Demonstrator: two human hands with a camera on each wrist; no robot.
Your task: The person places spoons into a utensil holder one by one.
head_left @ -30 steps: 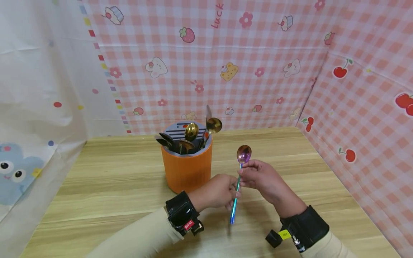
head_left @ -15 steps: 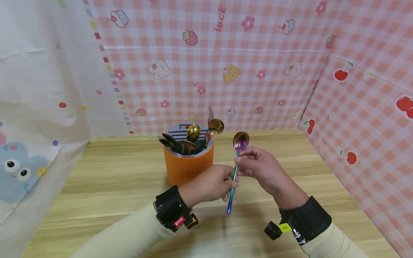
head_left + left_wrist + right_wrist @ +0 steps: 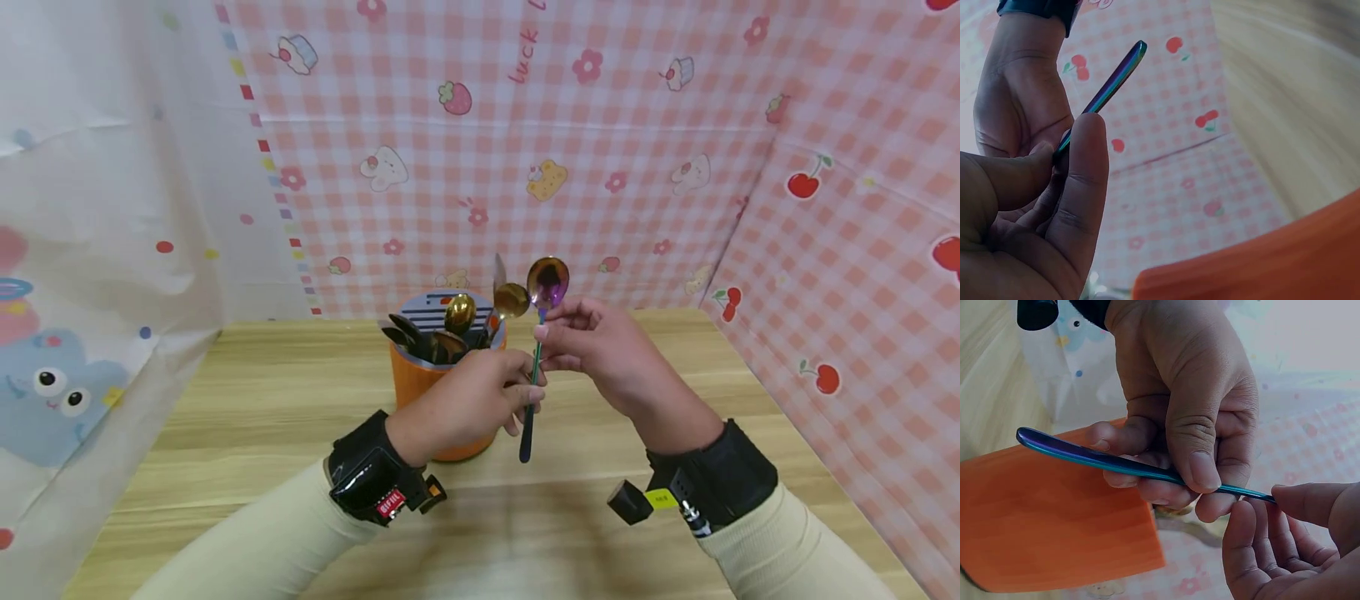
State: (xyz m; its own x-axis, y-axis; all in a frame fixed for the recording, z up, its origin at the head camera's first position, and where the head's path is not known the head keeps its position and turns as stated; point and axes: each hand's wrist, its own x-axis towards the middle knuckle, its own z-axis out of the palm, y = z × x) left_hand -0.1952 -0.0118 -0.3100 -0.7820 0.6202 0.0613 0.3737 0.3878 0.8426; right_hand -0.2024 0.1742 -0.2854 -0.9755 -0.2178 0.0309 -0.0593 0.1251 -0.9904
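An iridescent spoon is held upright above the table, its purple-gold bowl at the top. My right hand pinches it just below the bowl between thumb and fingers. Lower on the handle, my left hand pinches it too. In the right wrist view the blue-green handle lies between the left thumb and fingers, its end free. The left wrist view shows the handle end beyond the fingers. Behind my left hand stands an orange cutlery holder, partly hidden by it.
Gold spoons, dark spoons and a knife stick out of the holder's slotted grey top. The wood-grain table meets a pink checked cloth wall at the back and right, and a white cloth at left.
Both hands have raised the spoon and carried it toward the holder; its bowl now stands close beside the gold spoon there. The head view has shifted slightly.
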